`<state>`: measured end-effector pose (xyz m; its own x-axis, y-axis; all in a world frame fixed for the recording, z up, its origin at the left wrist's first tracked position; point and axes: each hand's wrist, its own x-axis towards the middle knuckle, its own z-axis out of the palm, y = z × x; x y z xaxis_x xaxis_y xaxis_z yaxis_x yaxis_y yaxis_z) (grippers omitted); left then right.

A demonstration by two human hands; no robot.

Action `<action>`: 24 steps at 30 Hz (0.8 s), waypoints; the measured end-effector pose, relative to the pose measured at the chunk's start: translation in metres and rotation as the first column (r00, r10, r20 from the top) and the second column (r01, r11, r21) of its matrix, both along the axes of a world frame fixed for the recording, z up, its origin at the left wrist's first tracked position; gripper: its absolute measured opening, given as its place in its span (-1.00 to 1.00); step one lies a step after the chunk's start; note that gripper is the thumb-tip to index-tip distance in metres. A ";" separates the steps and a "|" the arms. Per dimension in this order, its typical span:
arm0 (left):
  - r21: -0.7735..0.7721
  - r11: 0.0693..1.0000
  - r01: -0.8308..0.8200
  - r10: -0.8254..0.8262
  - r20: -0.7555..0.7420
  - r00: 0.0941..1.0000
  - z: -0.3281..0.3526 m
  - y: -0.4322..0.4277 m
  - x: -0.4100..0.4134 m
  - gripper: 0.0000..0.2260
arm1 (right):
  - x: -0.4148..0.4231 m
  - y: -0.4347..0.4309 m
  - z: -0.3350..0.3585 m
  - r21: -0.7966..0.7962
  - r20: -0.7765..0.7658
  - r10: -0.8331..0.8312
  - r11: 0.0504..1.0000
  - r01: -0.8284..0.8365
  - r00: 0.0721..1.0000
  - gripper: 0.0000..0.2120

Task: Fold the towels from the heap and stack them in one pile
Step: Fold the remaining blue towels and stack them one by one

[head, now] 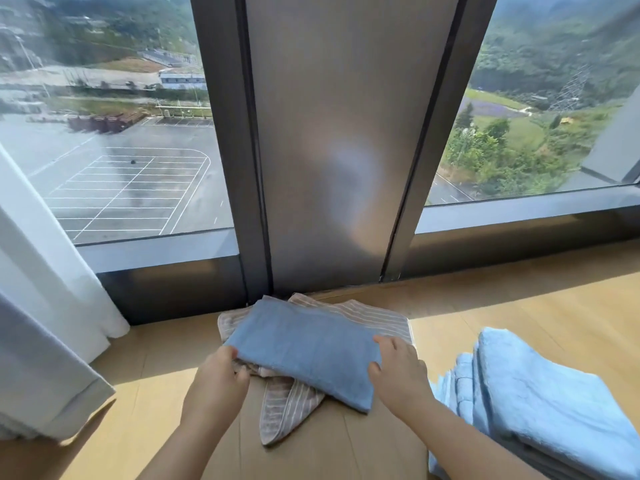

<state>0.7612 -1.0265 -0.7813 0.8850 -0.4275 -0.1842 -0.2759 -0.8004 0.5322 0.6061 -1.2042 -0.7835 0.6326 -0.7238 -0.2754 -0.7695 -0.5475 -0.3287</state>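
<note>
A folded blue towel lies slanted on top of a pink striped towel on the wooden floor, close to the window pillar. My left hand grips the blue towel's near left corner, fingers curled under its edge. My right hand holds the towel's right end, thumb below and fingers on top. A loose flap of the striped towel sticks out toward me from under the blue one.
A heap of light blue towels sits on the floor at the right. A white and grey curtain hangs at the left. The dark window pillar and low window frame stand right behind the towels.
</note>
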 end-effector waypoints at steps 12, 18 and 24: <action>0.075 0.997 0.024 -0.023 -0.014 1.000 -0.060 -0.013 0.030 -0.78 | 0.033 -0.009 -0.067 0.102 -0.134 0.098 0.991 -0.085 0.986 -0.52; 0.232 0.956 0.180 -0.193 0.033 0.981 -0.091 -0.012 0.035 -0.72 | 0.040 -0.009 -0.112 0.176 -0.228 0.213 0.969 -0.175 0.950 -0.51; 0.437 0.781 0.446 -0.553 0.153 0.819 -0.127 -0.037 0.040 -0.49 | 0.034 -0.004 -0.179 0.191 -0.270 0.318 0.943 -0.274 0.909 -0.56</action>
<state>0.8010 -1.0632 -0.9081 0.6006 -0.7703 -0.2142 -0.7753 -0.6266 0.0797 0.6400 -1.2082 -0.9620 0.6860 -0.4534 -0.5691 -0.6531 -0.7284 -0.2070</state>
